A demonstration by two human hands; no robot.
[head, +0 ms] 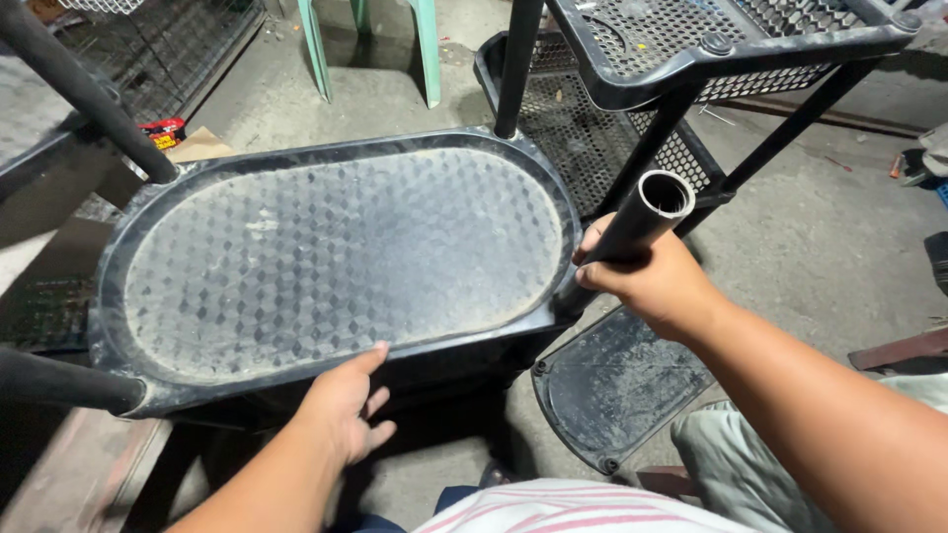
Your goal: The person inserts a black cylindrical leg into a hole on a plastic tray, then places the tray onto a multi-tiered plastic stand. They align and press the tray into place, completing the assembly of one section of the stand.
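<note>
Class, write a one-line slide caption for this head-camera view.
Right hand grips a dark tube at the corner of an oval black shelf tray, left hand touching its front rim.

2 hands (341, 405), 4 black tubes (640, 219), 1 oval shelf (336, 257), 2 green chair legs (314, 44).

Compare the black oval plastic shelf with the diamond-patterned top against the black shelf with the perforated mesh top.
The black oval diamond-patterned shelf has a solid, dusty top; the black perforated shelf is full of small holes. The oval shelf sits lower, with the left hand touching its front edge; the perforated shelf stands higher, at the upper right, untouched. Both are black and have black tube posts.
</note>
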